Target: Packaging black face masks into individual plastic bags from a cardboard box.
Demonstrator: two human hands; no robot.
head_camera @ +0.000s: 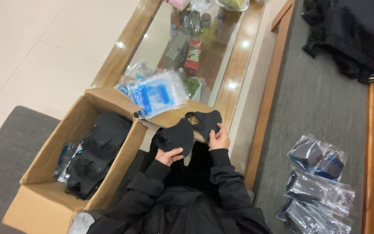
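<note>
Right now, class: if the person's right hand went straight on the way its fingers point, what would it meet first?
Probably the stack of clear and blue plastic packets on the glass-topped wooden table, beyond the black fabric mask the right hand holds; depth is unclear.

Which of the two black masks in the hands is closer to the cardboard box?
The mask in the left hand: that black mask sits right beside the cardboard box, while the right hand has the other mask farther away.
</note>
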